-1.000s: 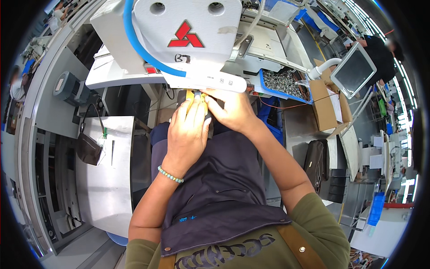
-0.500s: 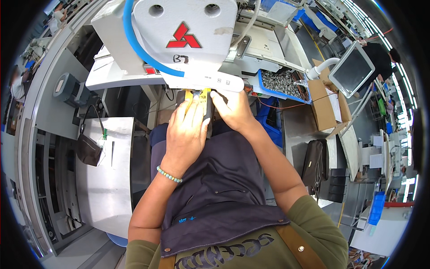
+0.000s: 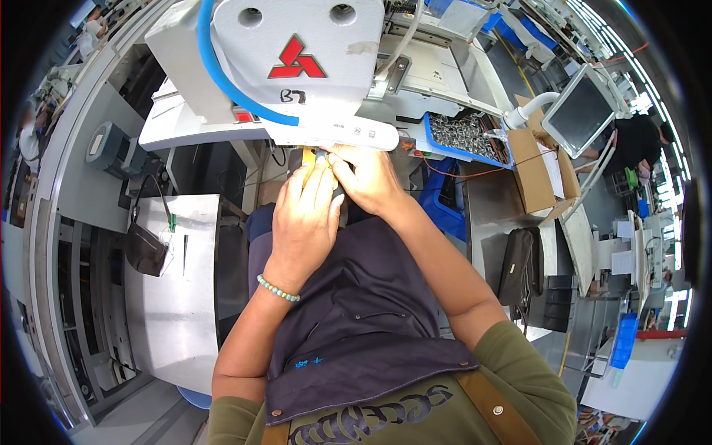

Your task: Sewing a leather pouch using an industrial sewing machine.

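Below the sewing machine's white head (image 3: 297, 55), both of my hands meet at a yellow plate (image 3: 308, 157) with a dark piece around it. My left hand (image 3: 305, 222) lies palm down with its fingers stretched forward onto the plate and dark piece, covering most of them. A beaded bracelet (image 3: 278, 288) circles that wrist. From the right, my right hand (image 3: 368, 180) reaches in beside the left fingertips, thumb and fingers drawn together. A white lamp bar (image 3: 356, 133) partly covers its fingers, so what they grip is hidden.
Right of the machine are a blue tray (image 3: 467, 137) of small metal parts, a cardboard box (image 3: 530, 170) and a screen on an arm (image 3: 581, 111). A metal table (image 3: 174, 311) with a dark pouch (image 3: 146, 248) stands left. A blue hose (image 3: 222, 81) curves across the machine head.
My right hand has moved left, closer to the left fingers, and now covers more of the yellow plate. My left hand stays nearly in place. The whole view has shifted slightly.
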Tool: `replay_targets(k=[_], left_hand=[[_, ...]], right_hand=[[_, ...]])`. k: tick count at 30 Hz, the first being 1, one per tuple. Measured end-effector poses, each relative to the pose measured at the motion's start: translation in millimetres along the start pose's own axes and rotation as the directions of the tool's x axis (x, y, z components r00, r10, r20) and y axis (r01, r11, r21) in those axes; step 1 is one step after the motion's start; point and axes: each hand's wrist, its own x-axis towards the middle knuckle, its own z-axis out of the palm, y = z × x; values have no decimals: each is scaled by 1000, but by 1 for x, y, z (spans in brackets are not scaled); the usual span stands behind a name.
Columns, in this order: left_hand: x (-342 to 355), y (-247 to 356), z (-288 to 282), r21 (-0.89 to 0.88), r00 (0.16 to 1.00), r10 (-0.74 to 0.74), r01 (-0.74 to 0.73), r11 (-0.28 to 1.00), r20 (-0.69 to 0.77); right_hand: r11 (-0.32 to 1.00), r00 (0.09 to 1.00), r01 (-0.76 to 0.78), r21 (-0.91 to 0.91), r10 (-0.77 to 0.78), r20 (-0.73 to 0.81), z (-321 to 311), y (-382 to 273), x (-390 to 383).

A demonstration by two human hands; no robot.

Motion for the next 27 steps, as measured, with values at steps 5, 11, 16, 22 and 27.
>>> replay_targets(k=[5,11,16,22,27], left_hand=[[3,3,-3,-25,1000,-1,1,1000,-4],[3,3,-4,-15,1000,1,-1,1000,-3],[2,4,-1,1,999,-18,18,1000,29],[3,4,0,2,1000,-15,15,1000,25],[2,4,0,11,1000,-4,4,1000,22]], right_hand=[[996,997,50,79,-45,-61,5,10,-2],[999,988,23,44,-16,-152,-1,-3,-3],[997,986,73,29,-67,-155,-5,0,-8],[991,976,131,-9,-130,-177,-2,1,-15],[993,975,120,3,-117,-191,4,4,-10]])
